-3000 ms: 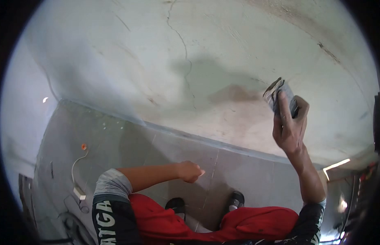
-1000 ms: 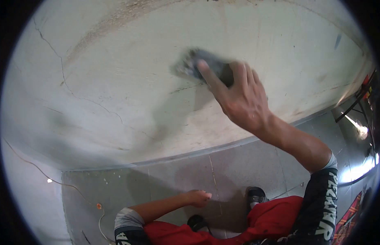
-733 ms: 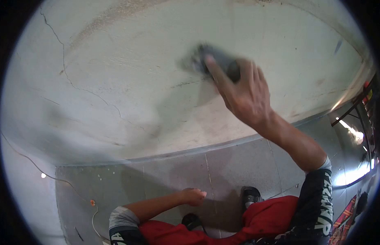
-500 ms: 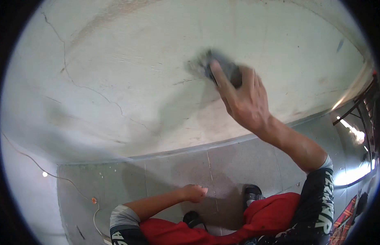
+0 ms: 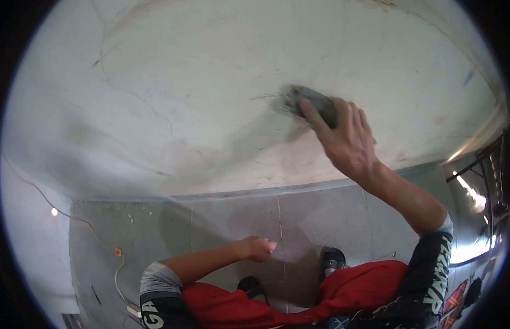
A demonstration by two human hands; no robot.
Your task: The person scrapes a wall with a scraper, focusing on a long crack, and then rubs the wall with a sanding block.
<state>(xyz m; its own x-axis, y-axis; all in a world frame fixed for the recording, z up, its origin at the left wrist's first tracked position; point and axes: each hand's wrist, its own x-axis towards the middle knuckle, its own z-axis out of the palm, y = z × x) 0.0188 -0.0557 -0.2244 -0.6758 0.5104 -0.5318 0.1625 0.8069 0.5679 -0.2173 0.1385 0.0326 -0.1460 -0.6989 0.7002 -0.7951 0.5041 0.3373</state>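
My right hand [image 5: 351, 137] is closed around a dark grey hand block [image 5: 319, 105], probably a sanding block. The block lies against the pale painted wall [image 5: 211, 66], its front end smeared by motion. Thumb and fingers grip opposite sides of it; the face toward the wall is hidden. A short dark scratch [image 5: 264, 97] marks the wall just left of the block. Low over the floor, my left hand [image 5: 259, 248] is held in a loose fist, apart from the wall, with nothing visible in it.
Grey floor tiles [image 5: 233, 216] meet the wall below the block. A thin cable [image 5: 82, 220] runs down the left side, past a small orange piece [image 5: 118, 252]. My sandalled feet [image 5: 333, 257] stand close by. Dark metal framework [image 5: 479, 170] is at the right edge.
My right hand has moved the block lower on the wall, past the scratch's level. The view has shifted, so the wall's base sits higher in it. My left hand stays in a fist.
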